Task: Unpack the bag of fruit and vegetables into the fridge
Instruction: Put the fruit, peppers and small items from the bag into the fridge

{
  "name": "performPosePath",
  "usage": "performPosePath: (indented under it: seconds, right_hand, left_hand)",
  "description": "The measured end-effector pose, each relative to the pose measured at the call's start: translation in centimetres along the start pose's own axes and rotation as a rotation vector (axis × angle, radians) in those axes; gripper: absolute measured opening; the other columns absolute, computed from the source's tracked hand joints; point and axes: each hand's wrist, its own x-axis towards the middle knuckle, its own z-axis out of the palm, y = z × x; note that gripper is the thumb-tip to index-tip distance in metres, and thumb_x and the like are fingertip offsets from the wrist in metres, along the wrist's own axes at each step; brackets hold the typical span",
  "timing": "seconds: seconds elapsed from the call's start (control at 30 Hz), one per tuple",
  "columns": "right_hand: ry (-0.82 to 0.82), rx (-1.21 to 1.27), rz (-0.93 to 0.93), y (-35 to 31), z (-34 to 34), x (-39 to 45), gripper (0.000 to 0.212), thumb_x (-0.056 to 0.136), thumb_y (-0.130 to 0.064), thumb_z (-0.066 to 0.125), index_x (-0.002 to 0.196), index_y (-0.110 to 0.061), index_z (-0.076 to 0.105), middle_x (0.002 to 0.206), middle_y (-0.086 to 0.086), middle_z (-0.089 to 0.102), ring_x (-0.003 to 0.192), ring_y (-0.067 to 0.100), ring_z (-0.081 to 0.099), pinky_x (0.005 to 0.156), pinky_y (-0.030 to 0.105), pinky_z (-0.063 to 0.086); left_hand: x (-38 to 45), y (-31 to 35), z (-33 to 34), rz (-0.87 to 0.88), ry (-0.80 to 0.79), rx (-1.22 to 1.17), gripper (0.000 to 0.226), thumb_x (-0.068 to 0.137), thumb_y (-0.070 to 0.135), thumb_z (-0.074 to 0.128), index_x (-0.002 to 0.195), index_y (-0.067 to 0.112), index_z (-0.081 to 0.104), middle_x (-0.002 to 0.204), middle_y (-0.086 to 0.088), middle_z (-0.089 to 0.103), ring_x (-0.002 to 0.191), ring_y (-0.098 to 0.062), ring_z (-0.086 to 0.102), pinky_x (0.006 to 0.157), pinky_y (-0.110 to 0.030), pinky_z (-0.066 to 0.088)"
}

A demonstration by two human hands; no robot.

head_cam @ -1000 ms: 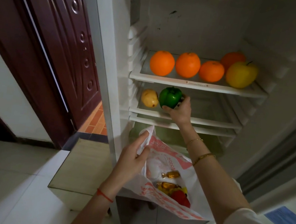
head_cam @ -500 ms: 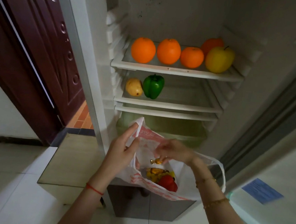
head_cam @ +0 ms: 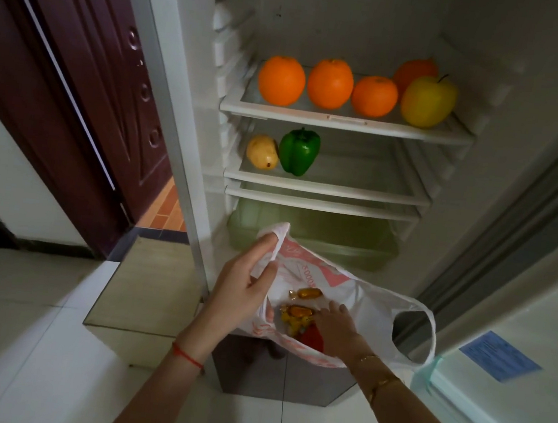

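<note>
My left hand (head_cam: 244, 281) pinches the rim of a white and pink plastic bag (head_cam: 368, 296) in front of the open fridge. My right hand (head_cam: 336, 327) reaches down inside the bag, its fingers over a red item (head_cam: 312, 339) and amber-wrapped pieces (head_cam: 296, 311); whether it grips anything is hidden. On the top shelf (head_cam: 345, 120) sit several oranges (head_cam: 281, 80) and a yellow apple (head_cam: 427, 101). A green bell pepper (head_cam: 298, 151) and a yellow pear-like fruit (head_cam: 262, 151) stand on the middle shelf (head_cam: 342, 188).
A pale green crisper drawer (head_cam: 319, 236) lies under the lowest shelf. The fridge door (head_cam: 512, 339) stands open at the right. A dark wooden door (head_cam: 90, 64) is at the left, above a low step (head_cam: 145, 287) and tiled floor.
My right hand left the green pepper on the middle shelf, came down and went into the bag. My left hand kept holding the bag's rim.
</note>
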Motion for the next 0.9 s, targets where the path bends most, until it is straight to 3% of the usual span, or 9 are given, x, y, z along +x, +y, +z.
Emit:
performPosePath:
  seconds: [0.07,0.2,0.23,0.33,0.5,0.6,0.7,0.77,0.9]
  right_hand:
    - [0.014,-0.013,-0.016,0.2,0.3,0.1,0.067,0.087,-0.039,0.065,0.144,-0.014,0.039,0.146,0.014,0.041,0.133,0.031,0.038,0.114,0.041,0.027]
    - [0.082,0.000,-0.043,0.7,0.4,-0.1,0.076,0.085,-0.043,0.066,0.147,-0.015,0.032,0.148,0.015,0.039,0.131,0.033,0.040,0.113,0.041,0.027]
    - [0.096,0.005,-0.046,0.9,0.5,-0.3,0.076,0.087,-0.043,0.065,0.148,-0.014,0.030,0.149,0.015,0.038,0.131,0.033,0.040,0.112,0.041,0.027]
    - [0.117,0.015,-0.050,1.2,1.1,-0.5,0.077,0.087,-0.043,0.064,0.148,-0.013,0.029,0.150,0.015,0.037,0.131,0.032,0.040,0.111,0.039,0.026]
    - [0.066,0.230,-0.012,1.5,0.9,-0.4,0.083,0.076,-0.054,0.069,0.142,-0.017,0.034,0.140,0.008,0.042,0.125,0.026,0.042,0.109,0.038,0.030]
    - [0.054,0.703,0.041,1.7,-1.8,-0.9,0.099,0.065,-0.044,0.083,0.142,-0.017,0.026,0.134,0.007,0.035,0.121,0.024,0.046,0.106,0.034,0.043]
    - [0.224,1.001,0.033,2.6,-5.9,-1.7,0.090,0.066,-0.031,0.087,0.139,-0.020,0.036,0.128,0.006,0.041,0.116,0.023,0.051,0.102,0.031,0.048]
    - [0.373,1.119,0.026,3.3,-9.0,-2.8,0.074,0.070,-0.029,0.085,0.133,-0.024,0.046,0.126,0.005,0.047,0.116,0.024,0.055,0.099,0.034,0.051]
    - [0.674,1.395,0.024,4.6,-15.2,-4.8,0.072,0.076,-0.018,0.081,0.136,-0.024,0.042,0.120,-0.006,0.053,0.106,0.013,0.059,0.089,0.025,0.054]
  left_hand:
    - [-0.1,0.1,0.1,-0.005,-0.011,-0.003,0.046,0.095,0.011,0.051,0.139,0.020,0.041,0.139,0.000,0.049,0.105,-0.049,0.045,0.083,-0.027,0.045]
    - [0.0,0.3,0.0,0.019,-0.002,0.004,0.046,0.095,0.014,0.052,0.136,0.029,0.040,0.134,0.020,0.039,0.104,-0.036,0.054,0.071,-0.018,0.051]
    - [0.1,0.2,0.0,0.022,-0.005,0.007,0.047,0.095,0.014,0.052,0.137,0.030,0.038,0.134,0.022,0.038,0.108,-0.034,0.055,0.080,-0.015,0.052]
    - [0.3,0.2,0.2,0.025,-0.021,0.012,0.047,0.095,0.016,0.052,0.139,0.028,0.038,0.135,0.024,0.036,0.111,-0.041,0.051,0.095,-0.032,0.047]
    - [0.5,0.1,0.4,0.009,-0.042,-0.008,0.048,0.096,0.017,0.050,0.141,0.028,0.037,0.141,0.005,0.047,0.109,-0.043,0.047,0.089,-0.037,0.046]
    - [1.0,0.0,0.4,0.015,-0.057,-0.026,0.049,0.096,0.018,0.050,0.141,0.029,0.035,0.142,0.008,0.046,0.115,-0.028,0.050,0.096,-0.035,0.046]
    - [1.8,0.3,0.2,0.007,-0.060,-0.044,0.048,0.096,0.015,0.049,0.142,0.023,0.036,0.140,0.018,0.037,0.126,0.008,0.038,0.098,-0.001,0.032]
    - [2.3,0.5,0.1,0.011,-0.056,-0.073,0.047,0.096,0.012,0.048,0.141,0.022,0.037,0.134,0.026,0.036,0.112,0.031,0.032,0.088,0.007,0.028]
    - [3.4,0.3,0.0,0.002,-0.050,-0.126,0.047,0.097,0.012,0.047,0.140,0.028,0.034,0.122,0.033,0.041,0.101,0.035,0.038,0.083,0.004,0.037]
